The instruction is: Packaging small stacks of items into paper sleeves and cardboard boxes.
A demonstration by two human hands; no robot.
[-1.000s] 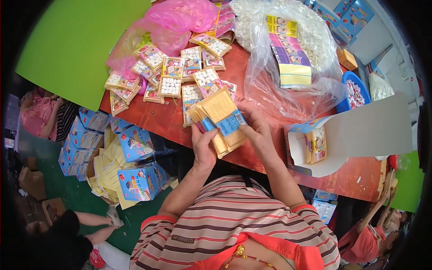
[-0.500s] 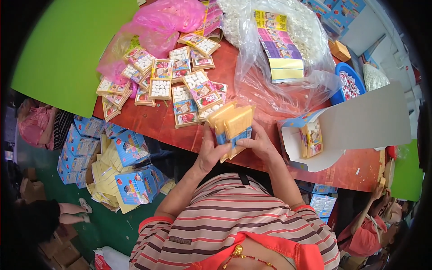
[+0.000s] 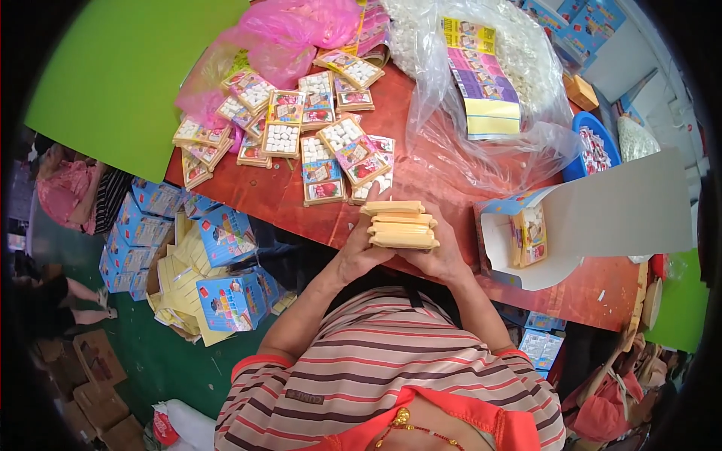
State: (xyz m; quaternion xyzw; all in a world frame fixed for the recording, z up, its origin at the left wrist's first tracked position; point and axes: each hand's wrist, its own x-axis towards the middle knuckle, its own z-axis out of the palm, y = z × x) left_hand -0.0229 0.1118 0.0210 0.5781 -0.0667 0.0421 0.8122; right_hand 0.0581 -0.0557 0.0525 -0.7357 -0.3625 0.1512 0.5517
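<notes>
A stack of several pale-yellow candy trays (image 3: 401,224) is between my two hands, seen edge-on at the near table edge. My left hand (image 3: 361,246) grips its left side and my right hand (image 3: 440,252) its right side; some fingertips are hidden by the stack. Just beyond lie loose candy trays (image 3: 282,125) with white marshmallow-like pieces and colourful printed labels, piled over one another. To the right, a blue-and-white carton (image 3: 496,252) lies on its side with its large grey flap spread open. Inside it stand a few of the same trays (image 3: 529,236).
Pink plastic (image 3: 282,45) covers the far left pile. A clear bag of white pieces (image 3: 538,83) with a printed sheet (image 3: 481,83) lies at the back. A blue basin (image 3: 594,146) holds small packets. Blue cartons (image 3: 226,301) stand on the floor at left; other people are at both sides.
The stack in my hands has turned from showing its broad yellow faces to showing its edges, and its trays are now closer together. My hands have shifted slightly right in the picture.
</notes>
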